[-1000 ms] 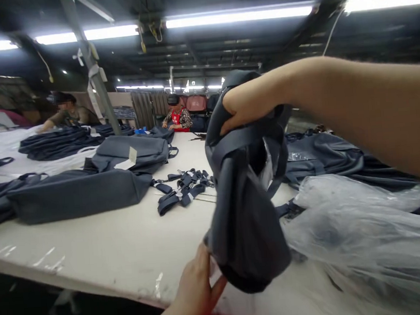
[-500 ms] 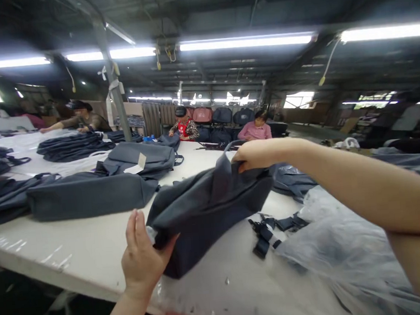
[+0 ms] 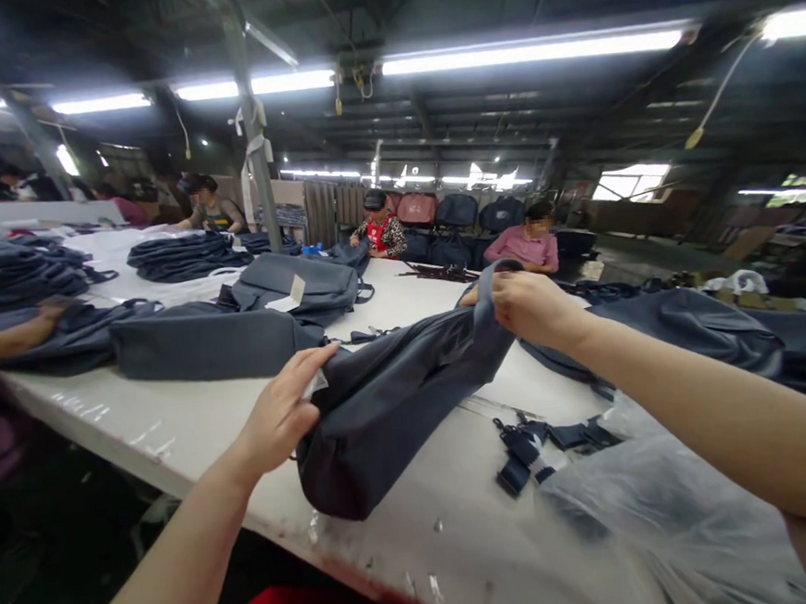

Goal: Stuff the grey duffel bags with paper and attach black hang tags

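Observation:
A dark blue-grey bag is held at a slant above the white table, its right end higher than its left. My right hand is closed on the bag's upper right end, where a strap loop shows beside the fingers. At the other end, my left hand grips the bag's edge between thumb and fingers. A small whitish piece sticks out by those fingers; what it is I cannot tell. Dark webbing straps with buckles lie on the table to the right of the bag.
Another dark bag lies left, with a grey bag behind it bearing a paper tag. Clear plastic covers the table's right side. A co-worker's arm reaches in from the left. Other people sit beyond the white table.
The bag's right end has swung slightly right and its near end has tipped. My left hand has turned, its fingers now over the bag's edge. The view has shifted left.

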Motion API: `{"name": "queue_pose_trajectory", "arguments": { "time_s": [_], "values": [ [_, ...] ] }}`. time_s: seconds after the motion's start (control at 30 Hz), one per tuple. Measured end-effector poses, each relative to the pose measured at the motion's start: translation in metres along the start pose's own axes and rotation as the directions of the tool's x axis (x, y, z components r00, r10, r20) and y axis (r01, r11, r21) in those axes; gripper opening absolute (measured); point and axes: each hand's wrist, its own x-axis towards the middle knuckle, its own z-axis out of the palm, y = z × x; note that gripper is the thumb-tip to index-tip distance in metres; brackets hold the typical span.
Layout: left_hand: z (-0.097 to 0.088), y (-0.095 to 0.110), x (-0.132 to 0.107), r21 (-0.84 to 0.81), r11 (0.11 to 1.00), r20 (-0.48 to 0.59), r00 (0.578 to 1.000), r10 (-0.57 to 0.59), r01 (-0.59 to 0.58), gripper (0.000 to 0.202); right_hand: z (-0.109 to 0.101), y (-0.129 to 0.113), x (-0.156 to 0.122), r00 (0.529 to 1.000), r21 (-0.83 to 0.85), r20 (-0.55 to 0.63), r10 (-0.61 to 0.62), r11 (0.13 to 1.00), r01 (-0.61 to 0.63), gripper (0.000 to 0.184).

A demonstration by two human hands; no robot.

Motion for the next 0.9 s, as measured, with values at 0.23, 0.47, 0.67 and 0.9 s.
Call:
{"name": "queue_pose_trajectory", "arguments": {
  "time_s": [0.23,0.47,0.67,0.9],
  "values": [
    [0.023,-0.007,0.031,-0.118,0.958,0.137,0.959,-0.247,0.263,0.053,0.010,-0.020,-0.030,0.999,-0.024,-0.035,0.019,1.000,-0.020,0.020],
    [0.033,-0.018,0.021,-0.154,0.913,0.036,0.925,-0.377,0.378,0.056,-0.019,-0.067,-0.090,0.890,-0.071,-0.260,-0.374,0.927,0.369,0.013],
    [0.035,-0.018,0.022,-0.105,0.919,0.067,0.925,-0.374,0.379,0.060,-0.046,-0.034,-0.100,0.864,0.374,-0.374,0.336,0.908,-0.192,0.028],
    [0.031,-0.035,0.028,-0.031,0.915,0.024,0.915,-0.402,0.403,0.057,0.009,0.017,-0.115,0.966,0.451,0.129,0.223,0.854,-0.258,0.063]
  ]
}}
